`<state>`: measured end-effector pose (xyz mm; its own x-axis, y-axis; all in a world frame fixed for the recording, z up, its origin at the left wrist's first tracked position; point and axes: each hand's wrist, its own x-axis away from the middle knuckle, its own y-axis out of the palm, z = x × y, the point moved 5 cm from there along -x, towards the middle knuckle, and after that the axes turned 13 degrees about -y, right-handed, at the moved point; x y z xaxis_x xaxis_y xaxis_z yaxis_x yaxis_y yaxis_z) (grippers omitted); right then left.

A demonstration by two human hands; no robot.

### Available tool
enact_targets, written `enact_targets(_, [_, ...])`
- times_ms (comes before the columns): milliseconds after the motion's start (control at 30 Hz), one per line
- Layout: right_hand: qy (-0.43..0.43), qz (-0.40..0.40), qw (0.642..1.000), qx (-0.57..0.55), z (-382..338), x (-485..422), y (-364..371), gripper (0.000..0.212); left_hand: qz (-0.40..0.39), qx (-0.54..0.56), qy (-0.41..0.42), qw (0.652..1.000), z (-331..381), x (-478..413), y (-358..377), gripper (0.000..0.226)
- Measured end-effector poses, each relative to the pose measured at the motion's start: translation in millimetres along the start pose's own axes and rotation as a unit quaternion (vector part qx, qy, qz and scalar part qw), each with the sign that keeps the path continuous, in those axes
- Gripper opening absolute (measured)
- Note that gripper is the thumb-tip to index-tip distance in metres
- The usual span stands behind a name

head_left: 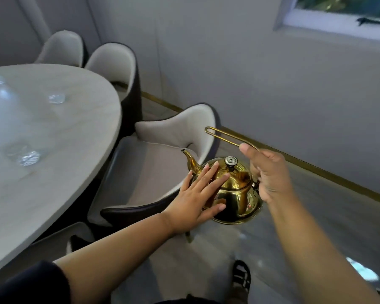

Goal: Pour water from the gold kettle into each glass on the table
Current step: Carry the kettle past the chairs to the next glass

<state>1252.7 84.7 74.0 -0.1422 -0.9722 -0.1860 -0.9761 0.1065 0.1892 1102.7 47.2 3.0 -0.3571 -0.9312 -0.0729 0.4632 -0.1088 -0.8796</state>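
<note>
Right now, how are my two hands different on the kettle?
The left hand lies flat, fingers straight, against the kettle's side; the right hand curls round its thin handle. The left sits lower, near the spout; the right is higher, opposite the spout. Both touch the kettle, above a chair.

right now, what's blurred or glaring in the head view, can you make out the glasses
Head view: the glasses on the table are smeared blurs; white glare washes the left edge; the gold kettle is sharp and mirror-bright.
</note>
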Motion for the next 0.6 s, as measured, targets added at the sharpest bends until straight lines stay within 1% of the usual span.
enact_targets(100, [0.002,0.029,1.000,0.011,1.0,-29.6,-42.1,0.060,-0.006,0.011,0.018,1.000,22.7,-42.9,18.5,0.063])
enact_targets(167, [0.006,0.035,0.999,0.015,2.4,-53.5,-68.6,0.060,-0.012,0.019,0.022,1.000,37.9,-72.8,31.5,0.063])
enact_targets(267, [-0.007,0.019,1.000,0.022,2.5,-92.9,-101.3,0.055,-0.011,0.026,0.022,0.999,58.4,-117.7,49.1,0.063])
enact_targets(367, [-0.013,0.011,1.000,0.022,5.9,-133.7,-129.1,0.057,-0.009,0.034,0.010,0.999,70.2,-163.0,61.8,0.063])
enact_targets(500, [0.002,0.006,0.999,0.033,16.0,-190.6,-153.8,0.058,-0.017,0.035,-0.011,0.999,77.7,-221.0,73.3,0.062])
enact_targets(600, [0.017,0.000,1.000,0.025,27.1,-235.2,-162.8,0.055,-0.021,0.040,-0.021,0.999,72.7,-265.7,76.5,0.062])
